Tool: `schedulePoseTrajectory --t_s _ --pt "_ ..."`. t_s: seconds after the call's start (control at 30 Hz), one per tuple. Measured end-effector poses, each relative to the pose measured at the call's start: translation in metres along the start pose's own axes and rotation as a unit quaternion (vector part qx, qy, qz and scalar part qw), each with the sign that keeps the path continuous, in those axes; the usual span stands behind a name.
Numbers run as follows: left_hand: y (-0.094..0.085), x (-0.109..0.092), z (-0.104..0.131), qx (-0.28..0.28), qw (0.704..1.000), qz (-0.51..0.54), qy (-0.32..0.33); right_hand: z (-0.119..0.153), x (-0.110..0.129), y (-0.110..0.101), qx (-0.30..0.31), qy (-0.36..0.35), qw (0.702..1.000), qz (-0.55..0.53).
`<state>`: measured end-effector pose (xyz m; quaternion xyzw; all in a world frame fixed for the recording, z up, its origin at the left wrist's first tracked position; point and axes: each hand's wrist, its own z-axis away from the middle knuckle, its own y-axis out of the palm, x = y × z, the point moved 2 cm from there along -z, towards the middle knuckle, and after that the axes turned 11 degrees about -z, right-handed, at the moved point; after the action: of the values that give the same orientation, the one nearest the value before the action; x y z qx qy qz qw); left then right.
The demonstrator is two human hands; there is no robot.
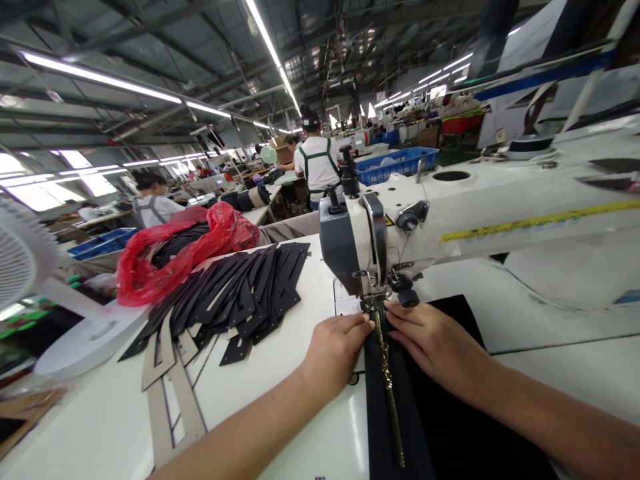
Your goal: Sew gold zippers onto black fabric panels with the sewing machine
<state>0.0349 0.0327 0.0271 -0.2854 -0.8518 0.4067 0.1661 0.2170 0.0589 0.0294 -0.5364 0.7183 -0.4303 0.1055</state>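
At the sewing machine (353, 247): gold-toothed zipper (388, 383) on black fabric (450, 417), seam seemingly begun, near length left; left hand (336, 347), right hand (436, 337) flanking, grip closure unclear.

Legible text: none. A yellow measuring tape (540, 221) runs along the arm of the white sewing machine (485, 203); it shows fine dark marks (figures too small and blurred to read). A small yellow patch (389, 221) sits near the machine's head, print unresolved. A blue patch (629, 297) lies at the right edge; lettering on it is undetermined.
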Motion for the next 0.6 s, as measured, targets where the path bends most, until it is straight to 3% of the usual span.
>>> schedulePoseTrajectory --t_s 0.3,0.6 --pt "-0.007 0.000 -0.011 0.041 0.990 -0.041 0.132 -0.004 -0.008 -0.004 0.031 -0.043 0.999 -0.003" --pt "-0.008 0.003 -0.008 0.075 0.990 -0.042 0.113 -0.006 -0.005 -0.005 0.040 -0.029 0.999 0.002"
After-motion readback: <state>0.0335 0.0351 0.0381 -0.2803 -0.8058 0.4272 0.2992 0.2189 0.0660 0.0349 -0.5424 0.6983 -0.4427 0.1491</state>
